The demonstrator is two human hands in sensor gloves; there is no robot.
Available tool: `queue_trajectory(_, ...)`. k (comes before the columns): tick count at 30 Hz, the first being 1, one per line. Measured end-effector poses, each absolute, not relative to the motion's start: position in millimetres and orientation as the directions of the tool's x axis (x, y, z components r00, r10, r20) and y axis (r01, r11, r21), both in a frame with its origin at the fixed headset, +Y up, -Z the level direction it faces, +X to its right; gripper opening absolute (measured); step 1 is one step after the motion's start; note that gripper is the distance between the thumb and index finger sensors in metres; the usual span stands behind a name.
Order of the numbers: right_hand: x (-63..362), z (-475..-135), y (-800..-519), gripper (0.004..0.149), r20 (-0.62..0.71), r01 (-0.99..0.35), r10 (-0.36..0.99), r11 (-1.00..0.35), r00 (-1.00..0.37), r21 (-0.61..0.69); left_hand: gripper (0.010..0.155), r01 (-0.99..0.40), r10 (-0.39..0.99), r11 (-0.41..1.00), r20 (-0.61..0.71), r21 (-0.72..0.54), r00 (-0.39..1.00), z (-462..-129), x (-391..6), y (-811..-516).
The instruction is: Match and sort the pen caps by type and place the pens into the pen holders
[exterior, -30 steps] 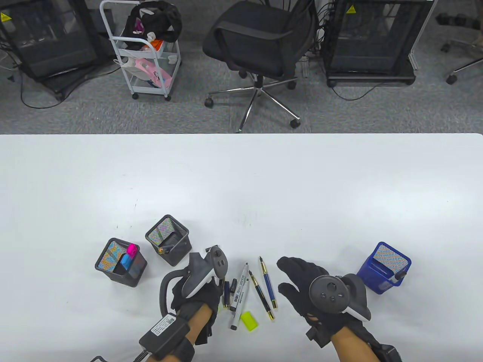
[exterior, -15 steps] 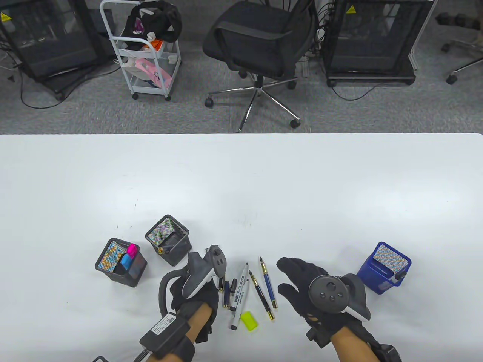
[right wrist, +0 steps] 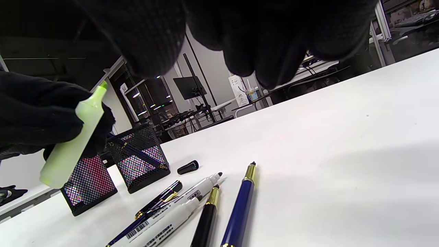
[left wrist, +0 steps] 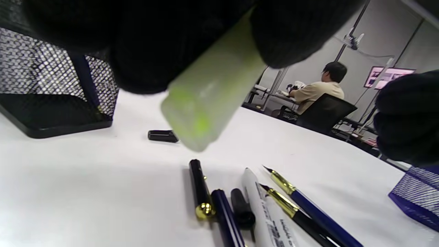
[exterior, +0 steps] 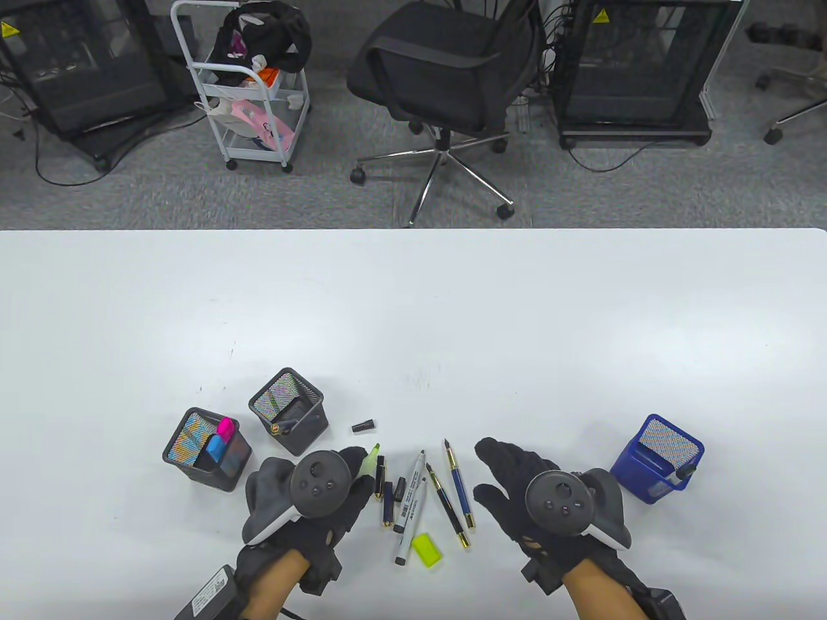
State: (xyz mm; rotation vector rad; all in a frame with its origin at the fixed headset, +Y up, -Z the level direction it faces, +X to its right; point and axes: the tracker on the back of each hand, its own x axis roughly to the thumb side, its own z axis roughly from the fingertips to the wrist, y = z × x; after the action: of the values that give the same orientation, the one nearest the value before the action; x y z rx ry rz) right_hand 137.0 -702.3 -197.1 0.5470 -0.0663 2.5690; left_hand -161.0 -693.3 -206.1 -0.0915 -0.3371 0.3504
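Note:
My left hand (exterior: 352,470) grips a pale green uncapped highlighter (exterior: 371,454), its tip pointing away from me; the same highlighter (left wrist: 212,99) fills the left wrist view and stands tilted above the table in the right wrist view (right wrist: 73,140). Its yellow-green cap (exterior: 427,549) lies near the table's front edge. My right hand (exterior: 502,471) hovers open, fingers spread, just right of a blue fountain pen (exterior: 459,485) and a black fountain pen (exterior: 446,507). Two white markers (exterior: 411,507), a black-and-gold cap (exterior: 380,478), a blue cap (exterior: 387,504) and a small black cap (exterior: 364,425) lie between the hands.
A black mesh holder (exterior: 187,462) with a pink and a blue highlighter stands at the left, a second black mesh holder (exterior: 307,423) beside it. A blue mesh holder (exterior: 630,468) stands right of my right hand. An office chair (exterior: 446,71) is beyond the table.
My left hand has turned palm down and shifted left, and the green highlighter's tip now sticks out past its fingers. The small black cap is uncovered. My right hand has barely moved.

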Motion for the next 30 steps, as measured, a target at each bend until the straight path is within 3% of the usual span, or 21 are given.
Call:
queue_trajectory(12, 128.4, -189.3, -687.1, 0.066, 0.368, -0.446, 0.414, -0.895, -0.833, -0.001, 0.053, -0.407, 0.428, 0.903, 0.365, -0.136, 0.827, -197.5, -163.3, -706.8)
queue_trajectory(16, 103.2, -182.4, -681.9, 0.061, 0.343, -0.356, 0.350, -0.933, -0.872, 0.045, 0.053, -0.411, 0.420, 0.905, 0.398, -0.111, 0.816, -194.5, -161.4, -703.5)
queue_trajectory(21, 56.4, -174.7, -698.2, 0.062, 0.350, -0.179, 0.247, -0.960, -0.903, 0.217, 0.053, -0.415, 0.423, 0.903, 0.392, -0.109, 0.817, -195.4, -164.8, -702.8)
queue_trajectory(30, 9.1, -163.6, -737.5, 0.067, 0.369, 0.066, 0.034, -0.965, -0.929, 0.256, 0.054, -0.446, 0.457, 0.887, 0.352, -0.117, 0.817, -198.6, -175.5, -703.6)
